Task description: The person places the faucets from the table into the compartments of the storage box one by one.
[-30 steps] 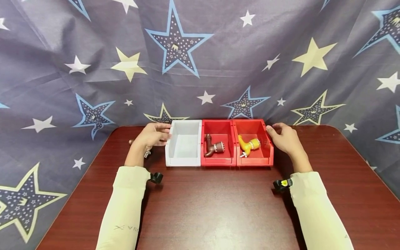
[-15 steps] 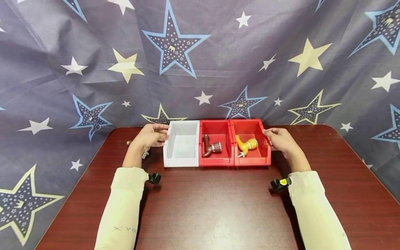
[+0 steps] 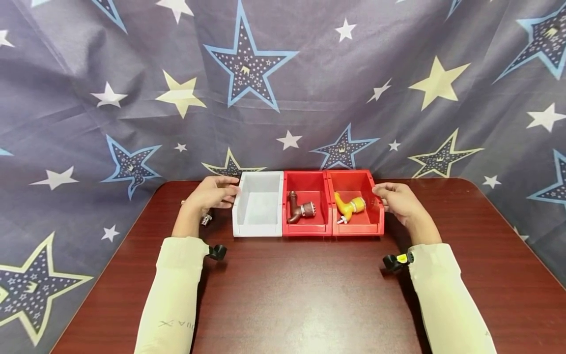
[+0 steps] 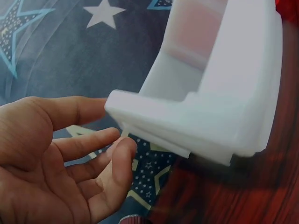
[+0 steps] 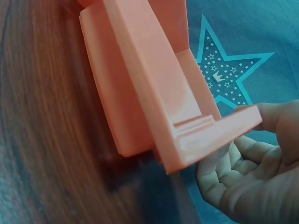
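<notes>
Your red middle bin sits at twelve o'clock. Your left hand, fingers loosely extended, touches the white bin towards eleven; your right hand pinches the orange-red bin towards one. You seem to be squaring up the three bins; the next move likely calls for even inward pressure, then release.

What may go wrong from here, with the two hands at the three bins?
The middle bin has no hand on it, so it might separate during a lift. The brown tap and yellow tap lie near low front lips; tipping could slide them out. The left hand is close to a metal piece on the table and may knock it.
</notes>
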Action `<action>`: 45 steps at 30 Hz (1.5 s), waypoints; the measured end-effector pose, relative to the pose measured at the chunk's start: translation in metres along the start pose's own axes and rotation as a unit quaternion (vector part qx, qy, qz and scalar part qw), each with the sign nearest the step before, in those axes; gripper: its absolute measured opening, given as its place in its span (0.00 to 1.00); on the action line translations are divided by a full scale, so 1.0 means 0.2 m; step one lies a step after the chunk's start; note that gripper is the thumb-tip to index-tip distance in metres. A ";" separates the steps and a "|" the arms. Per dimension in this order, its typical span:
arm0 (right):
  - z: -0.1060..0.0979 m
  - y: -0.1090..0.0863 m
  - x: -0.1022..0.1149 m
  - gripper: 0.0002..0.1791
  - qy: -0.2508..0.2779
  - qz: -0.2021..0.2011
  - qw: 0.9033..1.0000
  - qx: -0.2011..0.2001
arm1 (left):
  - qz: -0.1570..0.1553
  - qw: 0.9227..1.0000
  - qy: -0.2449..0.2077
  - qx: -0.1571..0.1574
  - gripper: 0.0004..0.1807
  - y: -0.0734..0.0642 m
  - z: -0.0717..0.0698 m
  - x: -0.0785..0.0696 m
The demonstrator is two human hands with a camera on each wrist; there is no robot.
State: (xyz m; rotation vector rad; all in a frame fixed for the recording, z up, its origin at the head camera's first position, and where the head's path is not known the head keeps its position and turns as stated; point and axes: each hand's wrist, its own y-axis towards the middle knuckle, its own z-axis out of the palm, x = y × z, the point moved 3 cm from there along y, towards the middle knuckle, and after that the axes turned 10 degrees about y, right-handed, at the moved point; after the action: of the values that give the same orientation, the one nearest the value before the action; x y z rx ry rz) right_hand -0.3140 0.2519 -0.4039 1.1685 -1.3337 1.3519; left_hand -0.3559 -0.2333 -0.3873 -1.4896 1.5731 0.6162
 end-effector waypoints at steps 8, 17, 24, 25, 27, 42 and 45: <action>-0.01 0.00 -0.01 0.27 0.018 0.008 1.000 -0.004 | 0.017 0.998 0.062 -0.021 0.28 -0.03 -0.06 0.01; -0.03 0.01 -0.01 0.27 0.018 0.011 1.000 -0.007 | 0.042 0.951 0.279 -0.124 0.24 -0.07 -0.12 -0.02; -0.03 0.01 -0.02 0.27 0.021 0.012 1.000 -0.005 | 0.032 0.926 0.351 -0.134 0.24 -0.07 -0.14 -0.01; -0.03 0.01 -0.02 0.27 0.021 0.012 1.000 -0.005 | 0.029 0.924 0.357 -0.136 0.24 -0.07 -0.15 -0.01; -0.03 0.01 -0.02 0.27 0.023 0.012 1.000 -0.006 | 0.020 0.920 0.365 -0.142 0.24 -0.07 -0.15 0.00; -0.02 0.03 -0.03 0.27 0.032 0.011 0.999 0.000 | 0.014 0.888 0.433 -0.152 0.26 -0.03 -0.10 0.11; -0.02 0.03 -0.03 0.26 0.033 0.010 0.999 0.000 | 0.002 0.883 0.447 -0.144 0.28 -0.03 -0.09 0.12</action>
State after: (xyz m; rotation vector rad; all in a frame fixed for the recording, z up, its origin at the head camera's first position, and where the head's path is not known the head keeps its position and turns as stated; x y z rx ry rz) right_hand -0.3191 0.2551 -0.4105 1.1036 -1.3011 1.3919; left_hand -0.3524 -0.2629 -0.3967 -2.1776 2.2281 0.1331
